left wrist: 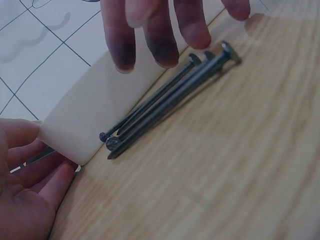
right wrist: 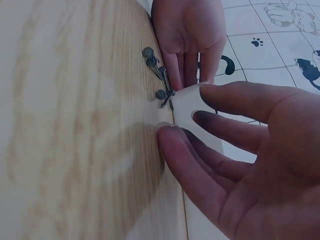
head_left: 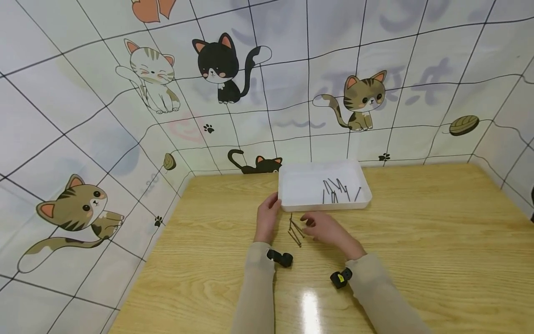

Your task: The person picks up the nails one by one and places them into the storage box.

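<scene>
At the near left corner of a white tray point(head_left: 298, 185), my left hand point(head_left: 267, 220) holds the wall, thumb at the rim and fingers against the outside. Several dark metal nails point(head_left: 295, 237) lie on the table just in front of the tray, between my two hands. Their flat heads and shafts show close up in the left wrist view, the nails point(left wrist: 170, 102) lying crossed together. My right hand point(head_left: 327, 229) is over the table at the right of this pile, fingers loosely bent and apart, nothing between them. Dark smudges mark its fingertips.
More loose nails point(head_left: 333, 191) lie inside the tray, toward its right half. The wooden table point(head_left: 425, 232) runs up to a wall point(head_left: 292, 102) with cat drawings behind the tray, and another wall point(head_left: 83, 148) stands at the left.
</scene>
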### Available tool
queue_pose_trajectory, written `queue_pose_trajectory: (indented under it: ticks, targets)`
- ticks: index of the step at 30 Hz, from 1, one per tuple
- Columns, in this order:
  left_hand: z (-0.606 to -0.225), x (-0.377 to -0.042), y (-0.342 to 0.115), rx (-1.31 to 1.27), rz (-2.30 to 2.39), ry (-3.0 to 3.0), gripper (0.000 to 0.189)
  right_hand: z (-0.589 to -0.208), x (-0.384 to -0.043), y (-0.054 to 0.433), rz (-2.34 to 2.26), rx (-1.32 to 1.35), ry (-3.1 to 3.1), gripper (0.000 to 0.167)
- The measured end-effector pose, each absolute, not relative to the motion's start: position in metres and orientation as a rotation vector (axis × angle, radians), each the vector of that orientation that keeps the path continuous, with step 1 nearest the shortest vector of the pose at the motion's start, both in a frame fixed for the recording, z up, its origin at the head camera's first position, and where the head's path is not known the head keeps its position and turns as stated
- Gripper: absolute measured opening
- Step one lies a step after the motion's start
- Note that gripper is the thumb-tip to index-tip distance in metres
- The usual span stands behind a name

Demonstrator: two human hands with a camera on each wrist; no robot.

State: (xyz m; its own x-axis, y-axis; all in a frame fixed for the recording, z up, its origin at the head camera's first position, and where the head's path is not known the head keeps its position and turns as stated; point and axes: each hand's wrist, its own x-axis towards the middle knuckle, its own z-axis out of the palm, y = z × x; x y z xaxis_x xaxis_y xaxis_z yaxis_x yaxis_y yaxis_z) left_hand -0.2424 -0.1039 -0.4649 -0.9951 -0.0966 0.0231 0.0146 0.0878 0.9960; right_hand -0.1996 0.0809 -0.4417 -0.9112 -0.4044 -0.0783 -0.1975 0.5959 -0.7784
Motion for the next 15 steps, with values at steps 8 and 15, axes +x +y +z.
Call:
queue_pose_trajectory:
  ticks: [8,15]
  targets:
    - [-0.471,-0.246,-0.105,0.085,-2.093,-2.236,0.037,-0.442,-0.192,0.068,-0.895,-0.535,2.775,0.036]
    - [-0.483,-0.25,-0.105,0.084,-2.056,-2.234,0.036,-0.44,-0.186,0.063,-0.854,-0.566,2.8,0.026]
